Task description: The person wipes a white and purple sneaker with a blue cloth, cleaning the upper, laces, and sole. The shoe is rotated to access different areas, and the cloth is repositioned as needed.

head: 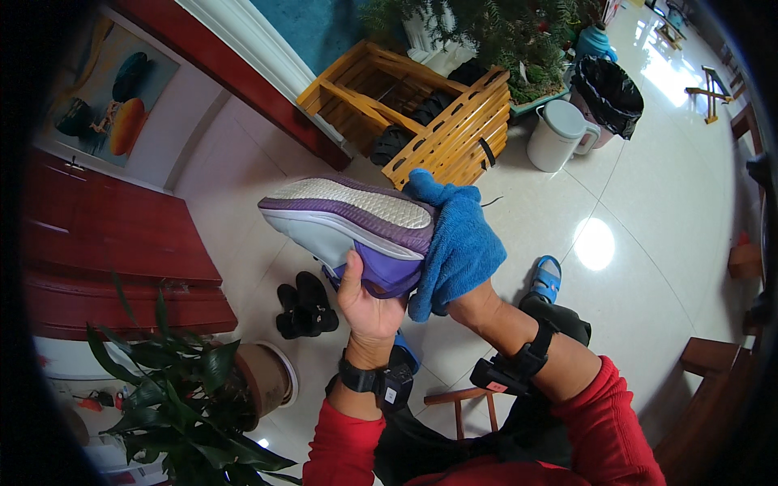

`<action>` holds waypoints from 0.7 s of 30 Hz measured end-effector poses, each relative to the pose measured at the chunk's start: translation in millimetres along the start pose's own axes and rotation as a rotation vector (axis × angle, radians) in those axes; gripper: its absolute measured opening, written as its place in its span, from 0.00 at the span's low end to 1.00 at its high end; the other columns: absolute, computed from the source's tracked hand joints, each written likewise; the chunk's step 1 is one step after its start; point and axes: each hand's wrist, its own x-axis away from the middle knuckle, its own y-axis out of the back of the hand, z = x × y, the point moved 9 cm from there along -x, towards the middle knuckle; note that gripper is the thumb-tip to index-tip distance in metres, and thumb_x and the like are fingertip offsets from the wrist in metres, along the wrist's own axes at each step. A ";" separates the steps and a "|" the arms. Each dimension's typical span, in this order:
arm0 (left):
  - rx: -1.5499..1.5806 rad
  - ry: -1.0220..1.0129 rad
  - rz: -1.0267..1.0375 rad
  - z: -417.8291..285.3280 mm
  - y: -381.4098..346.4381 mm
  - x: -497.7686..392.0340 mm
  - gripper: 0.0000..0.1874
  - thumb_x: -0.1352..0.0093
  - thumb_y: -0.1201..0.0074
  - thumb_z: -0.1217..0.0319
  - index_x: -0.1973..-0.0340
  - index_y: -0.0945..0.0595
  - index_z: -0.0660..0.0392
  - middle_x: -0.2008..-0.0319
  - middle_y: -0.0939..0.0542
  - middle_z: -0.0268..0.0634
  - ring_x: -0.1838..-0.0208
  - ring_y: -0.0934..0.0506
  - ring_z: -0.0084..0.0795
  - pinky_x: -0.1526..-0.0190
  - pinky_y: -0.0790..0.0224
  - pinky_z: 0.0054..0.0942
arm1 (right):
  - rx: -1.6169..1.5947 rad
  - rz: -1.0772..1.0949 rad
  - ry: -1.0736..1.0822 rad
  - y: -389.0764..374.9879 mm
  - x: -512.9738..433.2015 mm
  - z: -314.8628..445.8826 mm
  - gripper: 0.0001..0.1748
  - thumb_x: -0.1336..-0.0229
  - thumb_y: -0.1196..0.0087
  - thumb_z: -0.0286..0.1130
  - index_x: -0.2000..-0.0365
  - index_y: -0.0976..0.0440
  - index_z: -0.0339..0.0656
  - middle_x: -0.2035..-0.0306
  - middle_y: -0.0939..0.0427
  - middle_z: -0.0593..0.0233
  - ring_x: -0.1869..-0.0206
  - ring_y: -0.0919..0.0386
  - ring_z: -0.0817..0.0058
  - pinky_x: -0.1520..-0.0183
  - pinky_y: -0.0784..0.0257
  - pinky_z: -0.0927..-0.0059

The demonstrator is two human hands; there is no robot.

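A purple and pale grey sports shoe [346, 225] is held up sideways in the middle of the view, its patterned sole turned upward and its toe to the left. My left hand [374, 297] grips the shoe's upper from below, with the thumb against its side. A blue terry cloth [462, 243] covers most of my right hand [459, 285] and touches the heel end of the shoe. The fingers of the right hand are hidden under the cloth.
A wooden slatted rack [450, 146] with dark shoes stands ahead, beside a white lidded jug [556, 136] and a lined bin [608, 97]. Black ankle boots [307, 307] rest on the floor. A potted plant [261, 376] is at lower left, a wooden stool [459, 398] near my legs.
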 end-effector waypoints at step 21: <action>0.125 0.018 -0.067 0.7 18.2 0.4 0.29 0.26 0.57 0.55 0.34 0.37 0.56 0.35 0.32 0.45 0.34 0.33 0.43 0.31 0.46 0.49 | 0.359 0.349 0.114 -30.3 41.5 -32.2 0.35 0.48 0.40 0.35 0.39 0.38 0.42 0.40 0.35 0.50 0.38 0.37 0.53 0.36 0.44 0.58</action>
